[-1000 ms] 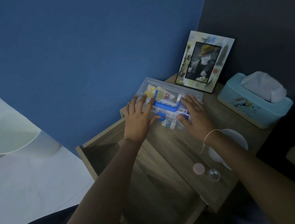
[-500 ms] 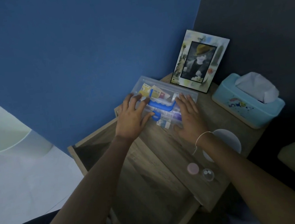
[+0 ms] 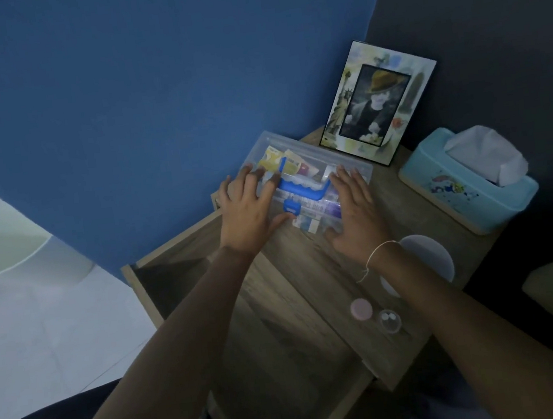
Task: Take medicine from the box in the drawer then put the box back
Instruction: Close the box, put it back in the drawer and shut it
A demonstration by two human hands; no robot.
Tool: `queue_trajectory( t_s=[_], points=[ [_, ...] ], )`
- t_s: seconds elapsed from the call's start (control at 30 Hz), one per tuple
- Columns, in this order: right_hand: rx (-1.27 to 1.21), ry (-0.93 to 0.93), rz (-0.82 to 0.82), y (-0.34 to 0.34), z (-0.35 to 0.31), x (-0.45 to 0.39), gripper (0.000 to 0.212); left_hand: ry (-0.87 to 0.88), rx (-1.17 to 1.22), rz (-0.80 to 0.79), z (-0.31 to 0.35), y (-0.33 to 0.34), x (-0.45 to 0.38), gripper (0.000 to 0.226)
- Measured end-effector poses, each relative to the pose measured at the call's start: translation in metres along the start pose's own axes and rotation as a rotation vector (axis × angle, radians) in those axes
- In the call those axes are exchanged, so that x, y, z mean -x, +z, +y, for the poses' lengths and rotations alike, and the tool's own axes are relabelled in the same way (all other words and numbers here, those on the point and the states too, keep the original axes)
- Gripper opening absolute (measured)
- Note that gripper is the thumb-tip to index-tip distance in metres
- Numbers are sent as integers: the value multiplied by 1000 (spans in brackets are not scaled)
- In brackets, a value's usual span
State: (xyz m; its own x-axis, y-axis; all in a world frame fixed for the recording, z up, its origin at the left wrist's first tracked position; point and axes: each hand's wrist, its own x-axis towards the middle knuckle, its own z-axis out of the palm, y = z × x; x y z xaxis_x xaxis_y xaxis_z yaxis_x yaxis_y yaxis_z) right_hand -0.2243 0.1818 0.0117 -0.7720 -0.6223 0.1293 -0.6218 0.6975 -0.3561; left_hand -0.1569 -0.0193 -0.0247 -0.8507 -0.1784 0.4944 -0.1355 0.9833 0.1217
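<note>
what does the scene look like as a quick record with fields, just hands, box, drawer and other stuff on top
left hand: flat on box lid
right hand: flat on box lid
box: clear, blue handle, lid down, on cabinet top
drawer: open, looks empty
other: picture frame, tissue box, pink cap, small clear cup

A picture frame (image 3: 378,103) is propped upright at the back corner of the table (image 3: 313,274), against the dark wall. A light blue tissue box (image 3: 465,184) is set to its right. A pale round coaster (image 3: 428,257) is laid nearer the front, and a pink cap (image 3: 361,309) is seen just beside a small clear dome (image 3: 389,321).
</note>
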Motion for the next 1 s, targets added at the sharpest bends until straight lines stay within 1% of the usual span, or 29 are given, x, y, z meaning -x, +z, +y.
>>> queue_trajectory(
  t_s=[0.13,0.27,0.43,0.57,0.67,0.7,0.8,0.83,0.87,0.93,1.0],
  points=[
    [-1,3,-12,0,1,1,91,36,33,40,-4,-3,-2,67],
    [0,5,-30,-1,0,0,92,-4,56,85,-1,-9,-7,61],
    [6,12,-45,-1,0,-1,95,-63,-12,61,7,-10,-5,59],
    [-2,12,-41,-2,0,0,92,-110,65,-13,16,-15,0,61],
    [-19,6,-35,-6,-2,-1,81,-261,200,-60,29,-17,17,73],
    [-31,8,-5,-8,-3,-3,74,-321,253,-57,35,-17,23,75],
    [-95,26,148,-18,-3,-13,44,-471,425,27,46,-20,31,71],
    [-95,31,172,-20,-2,-18,41,-516,483,34,48,-22,30,72],
    [-91,50,169,-21,1,-23,42,-560,548,24,49,-25,27,74],
    [-118,150,92,-20,6,-31,54,-674,718,-26,50,-28,17,79],
    [-219,228,29,-19,8,-35,64,-851,951,-99,51,-31,6,78]
  ],
)
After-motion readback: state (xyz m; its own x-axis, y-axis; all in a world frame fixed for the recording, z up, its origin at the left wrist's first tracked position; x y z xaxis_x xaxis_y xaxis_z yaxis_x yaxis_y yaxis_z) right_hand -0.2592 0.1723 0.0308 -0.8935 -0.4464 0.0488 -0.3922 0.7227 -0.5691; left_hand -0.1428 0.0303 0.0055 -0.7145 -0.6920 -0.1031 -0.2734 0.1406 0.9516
